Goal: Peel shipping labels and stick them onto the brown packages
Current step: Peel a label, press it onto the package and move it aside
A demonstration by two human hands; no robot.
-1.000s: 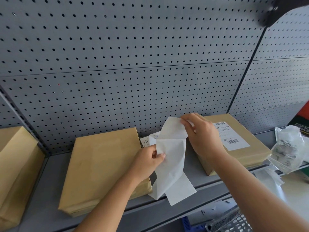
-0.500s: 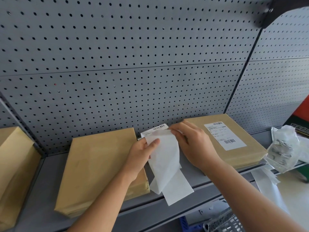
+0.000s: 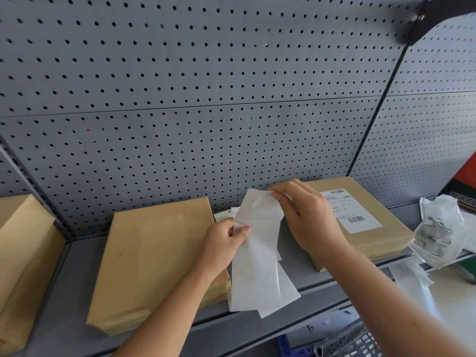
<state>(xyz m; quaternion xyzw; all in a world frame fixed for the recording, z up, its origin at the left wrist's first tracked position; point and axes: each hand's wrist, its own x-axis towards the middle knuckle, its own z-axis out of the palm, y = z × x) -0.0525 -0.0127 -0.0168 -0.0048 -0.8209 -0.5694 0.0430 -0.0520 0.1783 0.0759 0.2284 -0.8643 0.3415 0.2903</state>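
Both hands pinch the label strip (image 3: 257, 253) above the shelf's (image 3: 77, 318) front edge: left hand (image 3: 226, 243) mid-strip, right hand (image 3: 306, 217) at its top.

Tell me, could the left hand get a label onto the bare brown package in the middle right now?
Probably yes: the left hand hovers by the unlabelled package, whose top is uncovered, though both hands are busy with the label strip.

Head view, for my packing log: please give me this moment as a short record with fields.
setting: grey shelf with pegboard back
left hand: pinching label strip at its left edge
right hand: grip on the strip's top corner, peeling
middle package: brown, no label visible
right package: brown, white barcode label stuck on top
left package: brown, partly out of frame
far right: crumpled backing paper
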